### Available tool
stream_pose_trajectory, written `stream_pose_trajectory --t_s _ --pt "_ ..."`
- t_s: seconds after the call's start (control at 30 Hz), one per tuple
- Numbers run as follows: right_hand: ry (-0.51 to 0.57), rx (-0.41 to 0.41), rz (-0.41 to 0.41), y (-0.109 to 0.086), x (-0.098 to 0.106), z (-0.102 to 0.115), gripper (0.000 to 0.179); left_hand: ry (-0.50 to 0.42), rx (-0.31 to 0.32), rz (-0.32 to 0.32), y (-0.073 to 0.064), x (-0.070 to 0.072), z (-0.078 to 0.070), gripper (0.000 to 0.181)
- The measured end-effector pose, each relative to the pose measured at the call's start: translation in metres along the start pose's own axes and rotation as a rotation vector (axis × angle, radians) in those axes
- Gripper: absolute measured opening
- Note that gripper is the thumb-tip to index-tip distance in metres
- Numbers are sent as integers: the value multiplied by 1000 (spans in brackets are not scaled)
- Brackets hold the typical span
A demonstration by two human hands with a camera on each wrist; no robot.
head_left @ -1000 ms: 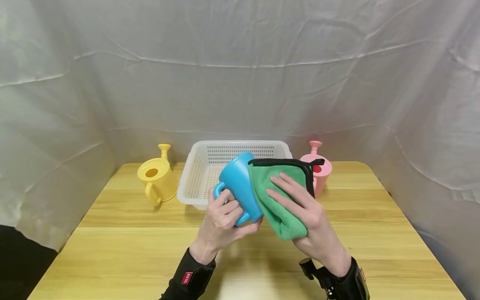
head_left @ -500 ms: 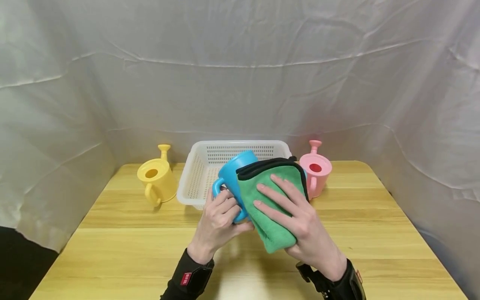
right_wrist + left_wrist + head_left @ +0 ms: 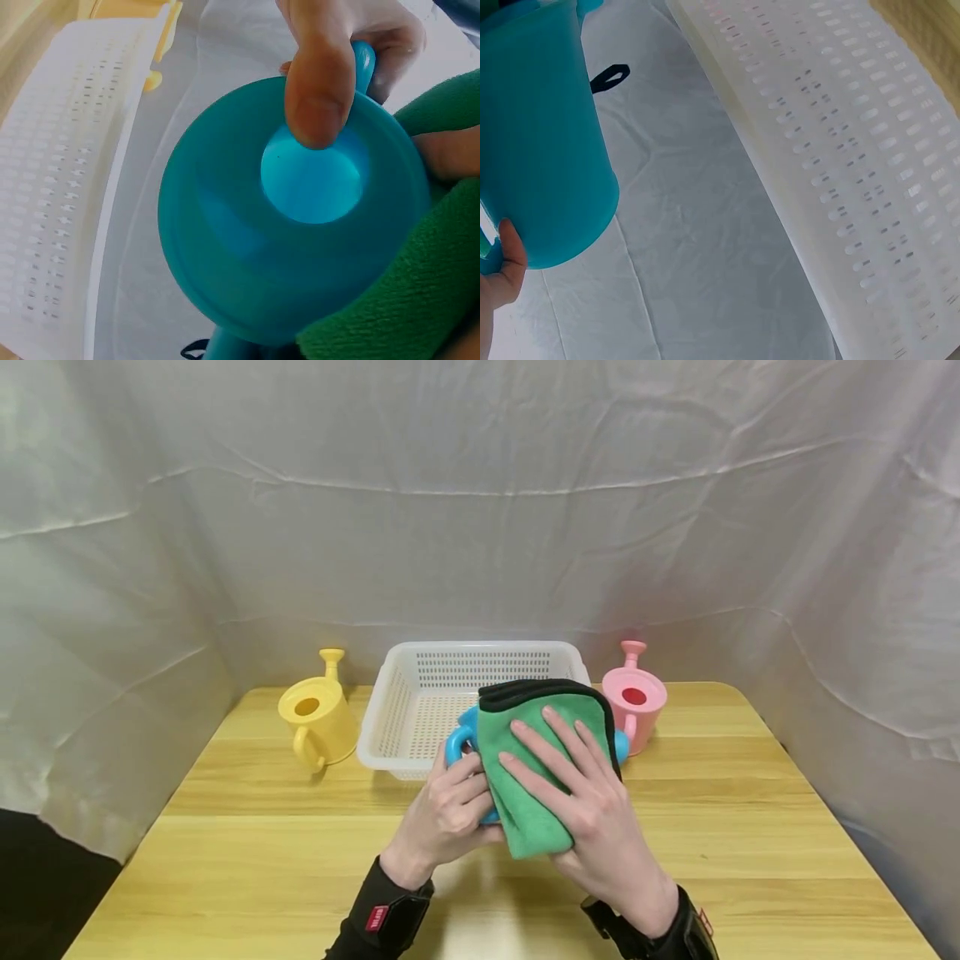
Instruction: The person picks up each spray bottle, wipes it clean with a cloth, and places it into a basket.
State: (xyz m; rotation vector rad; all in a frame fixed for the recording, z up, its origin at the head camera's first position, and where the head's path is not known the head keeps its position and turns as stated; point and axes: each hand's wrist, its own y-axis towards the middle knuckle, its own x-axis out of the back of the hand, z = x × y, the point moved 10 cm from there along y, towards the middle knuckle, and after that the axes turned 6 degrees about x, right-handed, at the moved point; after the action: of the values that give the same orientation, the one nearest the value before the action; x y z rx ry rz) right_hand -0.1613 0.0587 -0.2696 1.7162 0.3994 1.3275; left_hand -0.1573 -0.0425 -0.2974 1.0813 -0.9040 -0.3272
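A blue toy watering can point(image 3: 459, 743) is held tilted above the table in front of the basket. My left hand point(image 3: 450, 810) grips its handle, the thumb lying at the can's round top opening in the right wrist view. Smooth blue sides of the can point(image 3: 547, 150) show in the left wrist view. A folded green cloth point(image 3: 517, 793) with black edging covers most of the can in the head view. My right hand point(image 3: 585, 810) holds this cloth against the can, fingers spread over it; its thumb is hidden behind the cloth there. The spout's blue tip peeks out right of the cloth.
Behind the hands stands a white perforated basket point(image 3: 382, 710). A yellow watering can point(image 3: 322, 718) is left of it, a pink one point(image 3: 648, 693) right of it. All rest on the wooden table point(image 3: 247, 860), with a grey-white sheet point(image 3: 480, 527) hanging behind.
The cloth and right hand have moved left across the blue can, covering more of it. The can has turned and its upper end has dropped, while the left hand keeps its grip.
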Motion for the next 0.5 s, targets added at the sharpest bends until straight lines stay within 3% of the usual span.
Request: stream_pose_trajectory --t_s 0.1,0.23,0.37,0.5 --pt "46 34 38 0 1 0 42 8 -7 -11 0 1 2 43" --pt "192 88 109 -4 9 -1 79 9 -9 -43 0 5 4 48" --pt "282 103 141 -7 16 -4 76 -5 -15 -56 1 6 3 48" --pt "251 76 133 -6 13 -5 69 -4 -27 -42 1 3 1 43"
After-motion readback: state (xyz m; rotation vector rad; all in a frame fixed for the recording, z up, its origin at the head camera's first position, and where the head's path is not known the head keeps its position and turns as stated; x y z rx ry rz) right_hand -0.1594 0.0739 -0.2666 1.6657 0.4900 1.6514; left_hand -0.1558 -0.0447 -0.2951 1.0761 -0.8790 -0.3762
